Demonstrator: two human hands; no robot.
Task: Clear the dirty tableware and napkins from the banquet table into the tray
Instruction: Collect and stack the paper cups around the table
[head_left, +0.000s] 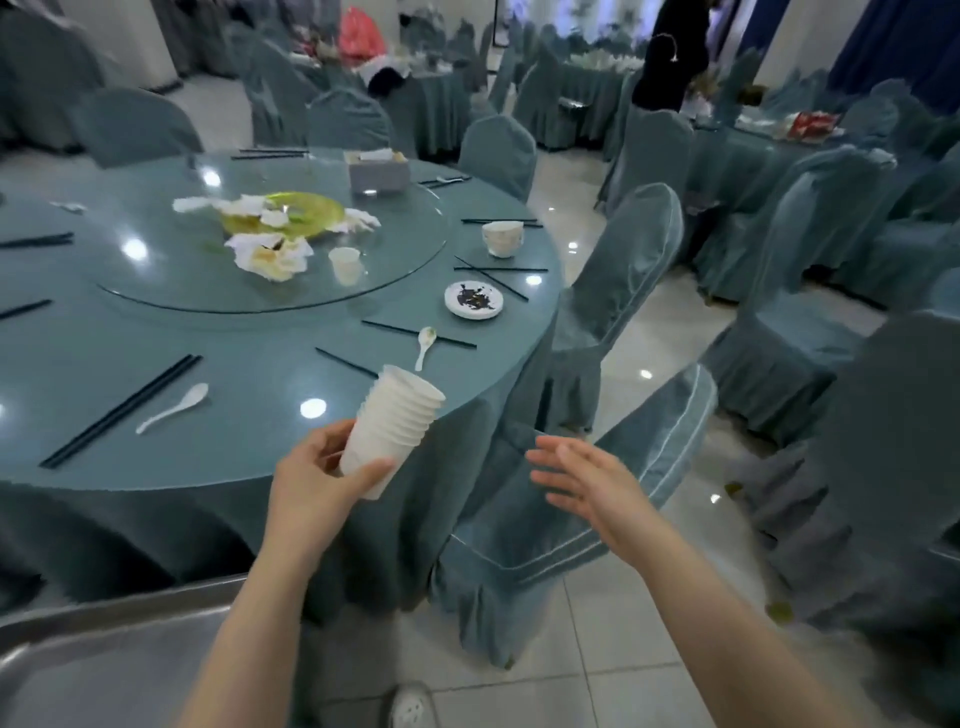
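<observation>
We stand at the edge of a round table (249, 374) draped in blue-green cloth, with a glass turntable (156, 270) at its middle. A metal tray (104, 654) sits low at our left, below the table's edge. A covered chair (571, 519) stands just right of us, tilted against the table.

On the turntable lie a yellow-green plate (306, 210) ringed by crumpled napkins (270, 254), a tissue box (378, 171) and 1 paper cup (346, 265). On the cloth beyond the turntable we see a stack of bowls (503, 238), a soiled saucer (474, 300), scattered black chopsticks (122, 410) and 2 white spoons (174, 408), (426, 345).

Our left hand (317, 478) grips a tilted stack of white paper cups (392, 431) near its base, held above the table's near edge. Our right hand (587, 483) hangs beside it over the chair, fingers spread and holding nothing.
</observation>
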